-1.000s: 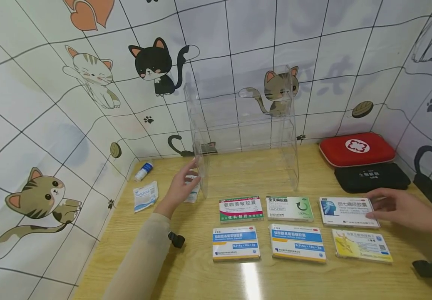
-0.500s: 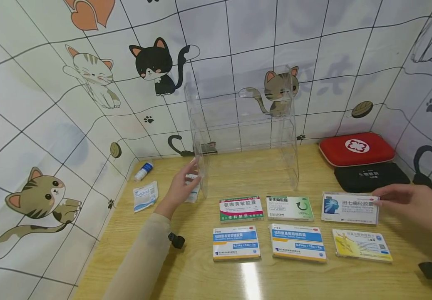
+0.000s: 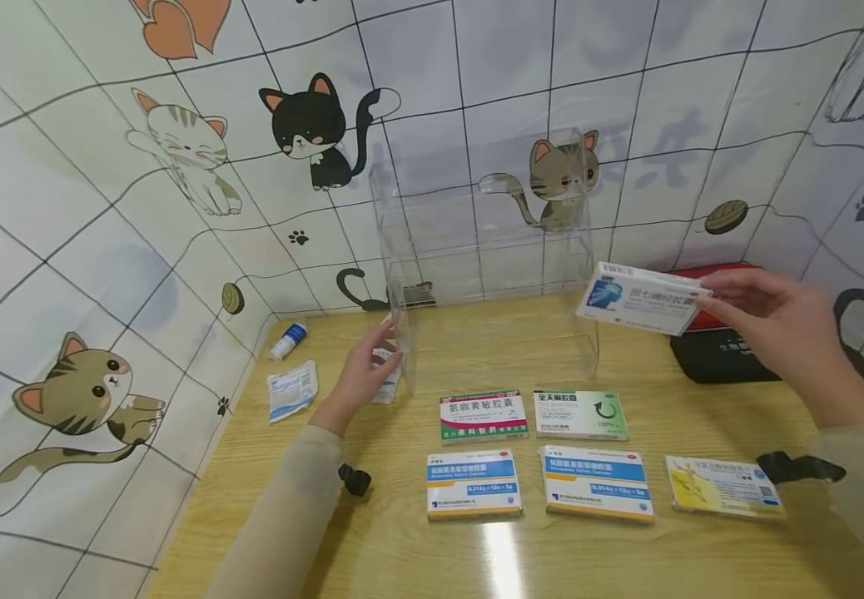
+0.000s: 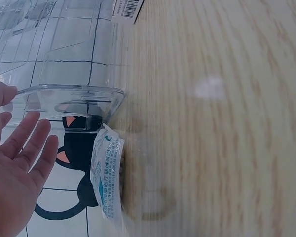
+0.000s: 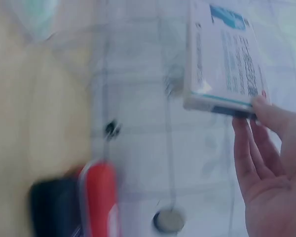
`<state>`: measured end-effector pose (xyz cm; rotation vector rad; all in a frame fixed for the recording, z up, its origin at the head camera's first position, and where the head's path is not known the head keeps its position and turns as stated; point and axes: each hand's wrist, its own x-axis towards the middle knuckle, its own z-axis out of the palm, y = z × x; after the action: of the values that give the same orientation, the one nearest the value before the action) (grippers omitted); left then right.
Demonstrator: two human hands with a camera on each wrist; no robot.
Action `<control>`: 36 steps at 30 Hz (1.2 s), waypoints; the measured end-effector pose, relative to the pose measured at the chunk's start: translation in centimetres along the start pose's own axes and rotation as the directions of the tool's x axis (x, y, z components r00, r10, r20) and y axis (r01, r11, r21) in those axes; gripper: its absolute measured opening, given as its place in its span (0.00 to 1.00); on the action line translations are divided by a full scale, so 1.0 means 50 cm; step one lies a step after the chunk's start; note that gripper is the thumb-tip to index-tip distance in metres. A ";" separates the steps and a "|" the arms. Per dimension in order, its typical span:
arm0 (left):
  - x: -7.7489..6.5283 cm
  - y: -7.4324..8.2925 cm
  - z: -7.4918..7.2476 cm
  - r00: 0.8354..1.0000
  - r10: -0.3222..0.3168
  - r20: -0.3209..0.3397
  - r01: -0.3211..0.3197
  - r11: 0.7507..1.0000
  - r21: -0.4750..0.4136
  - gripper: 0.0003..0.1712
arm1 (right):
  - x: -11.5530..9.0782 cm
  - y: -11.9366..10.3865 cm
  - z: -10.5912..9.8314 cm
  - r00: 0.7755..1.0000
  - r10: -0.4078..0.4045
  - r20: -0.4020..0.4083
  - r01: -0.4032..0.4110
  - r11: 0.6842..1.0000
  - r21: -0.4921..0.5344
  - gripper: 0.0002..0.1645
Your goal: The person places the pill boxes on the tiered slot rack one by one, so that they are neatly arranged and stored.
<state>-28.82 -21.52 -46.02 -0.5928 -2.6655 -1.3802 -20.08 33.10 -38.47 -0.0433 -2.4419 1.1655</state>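
Observation:
My right hand (image 3: 784,320) pinches the right end of a white medicine box (image 3: 645,301) with a blue head picture. The box is up off the table, tilted, right of a clear acrylic tiered shelf (image 3: 488,299). In the right wrist view the thumb lies on the box's (image 5: 224,54) face, with fingers beneath. My left hand (image 3: 360,374) is at the shelf's left side panel, fingers loosely extended; in the left wrist view they are beside the panel (image 4: 69,91). A small white packet (image 4: 107,173) lies near that hand, partly hidden by it in the head view.
Several medicine boxes lie flat in front of the shelf, among them a green-and-red one (image 3: 483,416) and a yellow-white one (image 3: 720,487). A red case (image 3: 702,273) and black pouch (image 3: 717,353) are at right. A surgical packet (image 3: 292,391) and small bottle (image 3: 287,341) are at left.
The right hand has lifted the white medicine box from the table's right side and carried it up and left toward the shelf. The left hand has stayed at the shelf's side.

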 end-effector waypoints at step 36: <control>-0.010 0.005 0.006 1.000 -0.009 0.019 0.009 0.999 0.036 0.37 | 0.360 -0.436 0.306 0.988 -0.153 0.016 0.147 0.969 0.200 0.17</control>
<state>-28.21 -21.30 -46.16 -0.5941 -2.7055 -1.3319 -39.06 11.53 -24.02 0.2178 -2.2972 1.3421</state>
